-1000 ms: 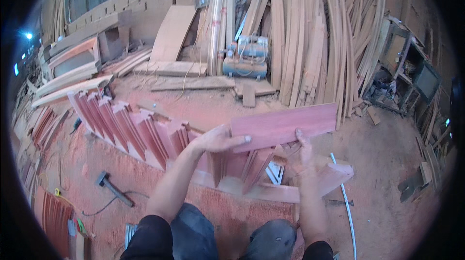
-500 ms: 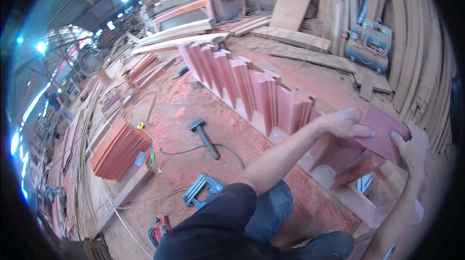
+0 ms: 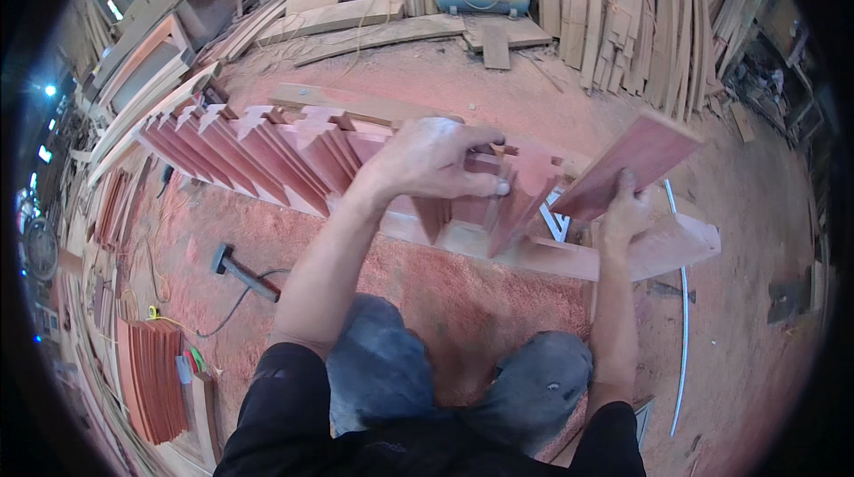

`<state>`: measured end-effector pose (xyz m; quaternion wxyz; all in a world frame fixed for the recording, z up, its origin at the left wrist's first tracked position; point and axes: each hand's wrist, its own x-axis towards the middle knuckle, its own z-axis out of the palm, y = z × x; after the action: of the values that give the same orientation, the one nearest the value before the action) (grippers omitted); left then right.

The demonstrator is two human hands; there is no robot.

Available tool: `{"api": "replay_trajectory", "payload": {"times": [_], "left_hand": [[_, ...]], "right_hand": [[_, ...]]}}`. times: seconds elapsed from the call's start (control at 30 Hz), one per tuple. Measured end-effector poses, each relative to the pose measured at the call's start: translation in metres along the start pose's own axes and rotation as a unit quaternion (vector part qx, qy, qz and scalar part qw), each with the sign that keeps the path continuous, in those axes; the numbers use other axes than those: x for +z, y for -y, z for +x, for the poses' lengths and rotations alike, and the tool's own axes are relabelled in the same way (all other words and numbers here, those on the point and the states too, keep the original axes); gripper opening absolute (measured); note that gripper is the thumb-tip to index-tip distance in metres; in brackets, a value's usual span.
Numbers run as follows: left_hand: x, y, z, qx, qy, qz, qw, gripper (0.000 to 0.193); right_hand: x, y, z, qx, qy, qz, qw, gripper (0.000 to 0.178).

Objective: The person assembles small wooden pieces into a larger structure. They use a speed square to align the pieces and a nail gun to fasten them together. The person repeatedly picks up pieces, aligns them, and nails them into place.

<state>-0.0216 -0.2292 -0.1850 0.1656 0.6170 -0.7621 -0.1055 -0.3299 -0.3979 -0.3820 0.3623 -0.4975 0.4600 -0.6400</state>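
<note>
No packages, labels, signs or screens visible anywhere in view.
</note>
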Motion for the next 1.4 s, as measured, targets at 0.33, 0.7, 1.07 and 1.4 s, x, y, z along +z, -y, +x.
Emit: {"api": "replay_trajectory", "payload": {"times": [0.33,0.7,1.07,1.4], "left_hand": [[0.004,0.004,0.001,0.002,-0.011,0.006,1.000,0.064],[0.000,-0.006,0.002,-0.015,0.002,-0.040,0.999,0.071],[-0.003,-0.006,0.002,-0.040,0.028,-0.024,0.999,0.075],[0.001,-0.014,0.005,-0.018,0.002,-0.001,1.000,0.068]], "right_hand": [[0.003,-0.047,-0.074,0.053,0.057,0.097,0.992,0.036],[0.013,-0.016,-0.088,0.067,0.175,0.197,0.962,0.042],[-0.008,-0.038,-0.066,0.164,0.374,0.173,0.896,0.037],[-0.015,-0.031,-0.046,0.122,0.306,0.247,0.911,0.041]]}}
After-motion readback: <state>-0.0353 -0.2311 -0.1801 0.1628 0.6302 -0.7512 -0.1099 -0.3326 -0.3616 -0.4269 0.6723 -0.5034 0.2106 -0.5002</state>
